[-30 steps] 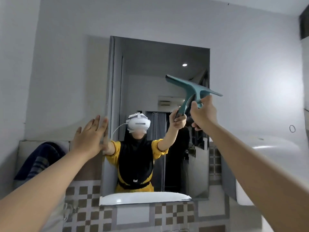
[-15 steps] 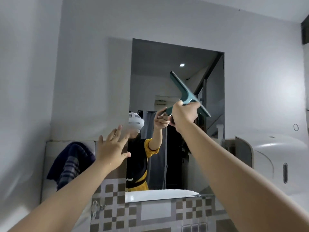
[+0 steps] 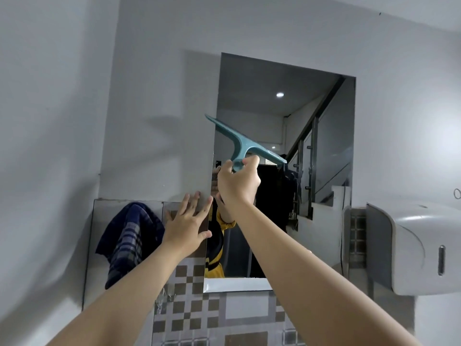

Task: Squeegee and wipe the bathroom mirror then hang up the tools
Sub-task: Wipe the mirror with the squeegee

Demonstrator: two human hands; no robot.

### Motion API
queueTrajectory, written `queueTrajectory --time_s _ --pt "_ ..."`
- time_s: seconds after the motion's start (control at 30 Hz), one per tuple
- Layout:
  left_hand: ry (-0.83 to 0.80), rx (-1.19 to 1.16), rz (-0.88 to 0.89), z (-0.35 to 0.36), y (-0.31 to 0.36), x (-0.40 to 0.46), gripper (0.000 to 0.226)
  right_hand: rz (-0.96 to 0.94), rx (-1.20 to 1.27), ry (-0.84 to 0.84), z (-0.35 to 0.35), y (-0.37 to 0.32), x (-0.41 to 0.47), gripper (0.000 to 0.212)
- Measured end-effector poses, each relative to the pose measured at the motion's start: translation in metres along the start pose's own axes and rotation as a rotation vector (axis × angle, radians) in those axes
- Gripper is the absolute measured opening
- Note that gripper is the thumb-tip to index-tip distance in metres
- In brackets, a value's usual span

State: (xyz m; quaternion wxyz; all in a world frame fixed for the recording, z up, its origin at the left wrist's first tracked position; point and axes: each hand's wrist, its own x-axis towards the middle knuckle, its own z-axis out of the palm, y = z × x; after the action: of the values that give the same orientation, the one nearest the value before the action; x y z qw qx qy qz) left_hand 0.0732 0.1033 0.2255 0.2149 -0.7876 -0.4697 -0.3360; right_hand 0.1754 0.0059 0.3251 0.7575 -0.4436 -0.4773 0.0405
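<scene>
The step in hand looked like the squeegee pass over the mirror [image 3: 311, 126]. To do it well, the blade would need to lie flat along the glass near the top edge, then be drawn straight down under even pressure, each stroke overlapping the one before it.

The right hand [image 3: 238, 182] was closed around the handle of the teal squeegee [image 3: 243, 146], its grip pinching the lower end. The blade ran tilted from ten o'clock to four o'clock, its upper tip jutting past the mirror's left edge over the wall; whether the rubber touched the glass could not be told.

The left hand [image 3: 185, 227], at seven o'clock from the right, was spread wide and empty, fingers at the mirror's left edge. A plaid cloth [image 3: 127, 243] hung at nine o'clock from it.
</scene>
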Motion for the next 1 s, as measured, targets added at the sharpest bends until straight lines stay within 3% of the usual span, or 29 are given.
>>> queueTrajectory --time_s 0.27,0.47,0.7,1.0 --pt "0.046 -0.008 0.037 0.009 0.004 -0.009 0.094 -0.304 -0.522 -0.083 -0.075 0.043 0.023 0.031" --pt "0.007 0.019 0.013 0.013 0.004 -0.010 0.108 -0.501 -0.762 -0.178 -0.134 0.046 0.064 0.033" --pt "0.024 0.037 -0.026 0.016 0.007 -0.011 0.111 -0.674 -0.835 -0.253 -0.177 0.051 0.107 0.032" --pt "0.010 0.013 -0.105 0.020 0.015 -0.011 0.110 -0.729 -0.846 -0.297 -0.224 0.075 0.142 0.032"
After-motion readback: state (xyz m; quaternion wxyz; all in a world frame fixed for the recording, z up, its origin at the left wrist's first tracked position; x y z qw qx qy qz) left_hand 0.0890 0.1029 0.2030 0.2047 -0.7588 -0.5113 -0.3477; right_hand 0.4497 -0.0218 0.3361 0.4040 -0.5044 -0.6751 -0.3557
